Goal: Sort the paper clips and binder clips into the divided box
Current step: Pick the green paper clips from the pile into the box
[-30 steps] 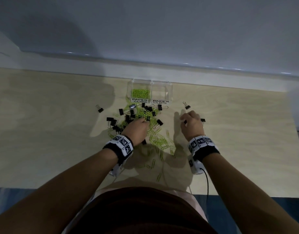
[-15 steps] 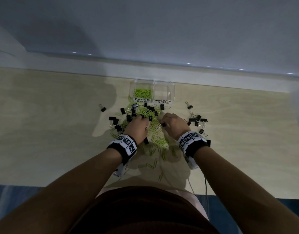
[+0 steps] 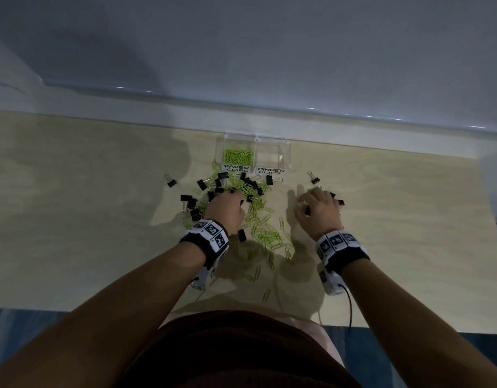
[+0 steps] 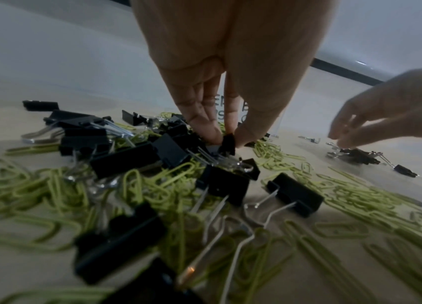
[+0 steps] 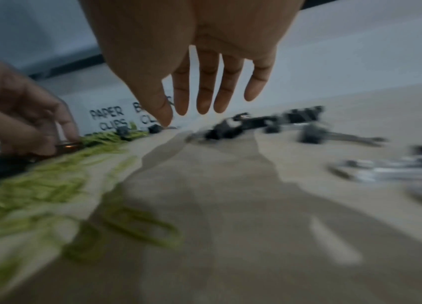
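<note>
Since half a second ago the right hand (image 3: 318,212) has swung back out from the middle of the pile to about 3 o'clock of it, and now hangs over the small bunch of binder clips (image 5: 269,121) there, fingers (image 5: 205,90) straight and spread a bit, holding nothing; that wrist view is pretty smeared. Left hand (image 3: 226,210) hasn't really budged.

It's dug into the mixed heap, thumb and fingertips (image 4: 211,131) pinching one black binder clip (image 4: 228,144) by its body, with the wire handles poking down toward the camera. Around it is a tangle of more black binder clips (image 4: 124,160) sitting on top of green paper clips (image 4: 152,185), and the green ones (image 3: 265,233) trail off toward 6 o'clock on the light wooden table (image 3: 73,205).

Divided box (image 3: 288,152) is clear plastic, sitting at 12 o'clock of the heap, just past it, close to the table's far edge. Its left compartment, labelled PAPER CLIPS, has a bunch of green paper clips (image 3: 237,156) in it. Can't make out anything in the right one, labelled BINDER CLIPS.

Two stray binder clips sit apart from the rest: one (image 3: 171,182) out at 9 o'clock of the heap, another (image 3: 314,179) at about 2 o'clock, near the box's right corner.
</note>
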Demonstrator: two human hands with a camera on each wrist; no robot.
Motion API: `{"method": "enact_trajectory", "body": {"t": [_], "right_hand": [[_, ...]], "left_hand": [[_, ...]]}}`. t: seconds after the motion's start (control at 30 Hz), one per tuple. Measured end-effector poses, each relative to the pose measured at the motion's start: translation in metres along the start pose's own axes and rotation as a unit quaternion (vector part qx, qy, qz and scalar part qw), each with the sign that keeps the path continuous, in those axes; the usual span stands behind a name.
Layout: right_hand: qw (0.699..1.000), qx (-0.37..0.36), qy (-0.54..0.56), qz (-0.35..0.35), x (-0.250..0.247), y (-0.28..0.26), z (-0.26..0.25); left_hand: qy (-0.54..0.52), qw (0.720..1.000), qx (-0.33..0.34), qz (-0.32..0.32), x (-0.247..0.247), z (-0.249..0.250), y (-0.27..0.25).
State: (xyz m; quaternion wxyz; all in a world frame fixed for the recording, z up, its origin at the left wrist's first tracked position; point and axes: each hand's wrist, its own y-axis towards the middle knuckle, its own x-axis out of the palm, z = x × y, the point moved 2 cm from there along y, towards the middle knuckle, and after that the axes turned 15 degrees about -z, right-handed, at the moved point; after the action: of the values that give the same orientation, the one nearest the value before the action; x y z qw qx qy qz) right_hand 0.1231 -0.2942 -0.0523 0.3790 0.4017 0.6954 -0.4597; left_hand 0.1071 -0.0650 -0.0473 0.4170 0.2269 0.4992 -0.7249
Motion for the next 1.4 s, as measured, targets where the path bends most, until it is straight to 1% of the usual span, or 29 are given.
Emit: {"method": "enact_trajectory", "body": {"t": [0.07, 0.17, 0.23, 0.3, 0.4, 0.47, 0.53, 0.6, 0.63, 0.7, 0.77, 0.83, 0.9, 0.97, 1.07, 1.13, 1.17, 1.2, 1.27, 1.33, 1.4], "right_hand": [[0.999, -0.043, 0.0, -0.013, -0.001, 0.008, -0.03], [0.994, -0.085, -0.006, -0.063, 0.003, 0.022, -0.072], [0.993, -0.08, -0.017, -0.091, 0.007, 0.03, -0.091], [0.992, -0.051, -0.024, -0.115, 0.012, 0.037, -0.099], [0.989, -0.025, -0.039, -0.139, 0.014, 0.046, -0.105], [0.988, -0.025, -0.044, -0.147, 0.015, 0.05, -0.108], [0.986, -0.031, -0.05, -0.155, 0.016, 0.052, -0.11], [0.986, -0.041, -0.05, -0.151, 0.016, 0.052, -0.109], [0.988, -0.044, -0.041, -0.146, 0.015, 0.051, -0.108], [0.991, -0.046, 0.008, -0.124, 0.014, 0.049, -0.102], [0.987, -0.054, 0.129, -0.076, 0.014, 0.046, -0.095], [0.961, -0.048, 0.272, -0.023, 0.012, 0.042, -0.086], [0.93, -0.013, 0.366, -0.004, 0.007, 0.038, -0.078], [0.91, 0.017, 0.414, 0.001, 0.002, 0.034, -0.067], [0.895, 0.063, 0.442, 0.0, -0.002, 0.029, -0.039], [0.896, 0.102, 0.432, 0.012, -0.005, 0.025, -0.017], [0.904, 0.124, 0.408, 0.018, -0.006, 0.024, -0.005], [0.921, 0.144, 0.361, 0.019, -0.009, 0.022, 0.006], [0.96, 0.169, 0.223, -0.002, -0.012, 0.021, 0.022], [0.978, 0.174, 0.115, -0.02, -0.016, 0.02, 0.024], [0.988, 0.138, 0.073, -0.017, -0.019, 0.022, 0.012]], "left_hand": [[-0.038, 0.999, 0.009, 0.004, -0.002, -0.003, -0.004], [-0.127, 0.991, 0.037, 0.005, -0.008, -0.008, -0.014], [-0.201, 0.978, 0.056, 0.01, -0.014, -0.015, -0.023], [-0.26, 0.964, 0.061, 0.021, -0.021, -0.026, -0.031], [-0.31, 0.947, 0.052, 0.072, -0.036, -0.053, -0.039], [-0.279, 0.953, 0.036, 0.11, -0.043, -0.073, -0.041], [-0.202, 0.973, 0.007, 0.115, -0.045, -0.087, -0.04], [-0.104, 0.988, -0.011, 0.11, -0.043, -0.091, -0.038], [-0.066, 0.992, -0.007, 0.108, -0.04, -0.088, -0.037], [-0.028, 0.995, 0.023, 0.09, -0.031, -0.072, -0.036], [-0.005, 0.997, 0.063, 0.053, -0.018, -0.048, -0.033], [0.043, 0.994, 0.099, 0.012, -0.006, -0.025, -0.026], [0.082, 0.991, 0.101, -0.031, 0.001, -0.012, -0.018], [0.088, 0.992, 0.071, -0.064, 0.003, -0.007, -0.011], [0.077, 0.993, 0.042, -0.079, 0.003, -0.006, -0.005], [0.078, 0.992, 0.038, -0.087, 0.003, -0.006, -0.004], [0.078, 0.992, 0.038, -0.088, 0.003, -0.006, -0.003], [0.077, 0.992, 0.04, -0.087, 0.002, -0.006, -0.003], [0.07, 0.993, 0.046, -0.08, 0.002, -0.007, -0.005], [0.054, 0.996, 0.046, -0.062, -0.001, -0.011, -0.008], [0.02, 0.998, 0.047, -0.034, -0.005, -0.018, -0.013]]}}
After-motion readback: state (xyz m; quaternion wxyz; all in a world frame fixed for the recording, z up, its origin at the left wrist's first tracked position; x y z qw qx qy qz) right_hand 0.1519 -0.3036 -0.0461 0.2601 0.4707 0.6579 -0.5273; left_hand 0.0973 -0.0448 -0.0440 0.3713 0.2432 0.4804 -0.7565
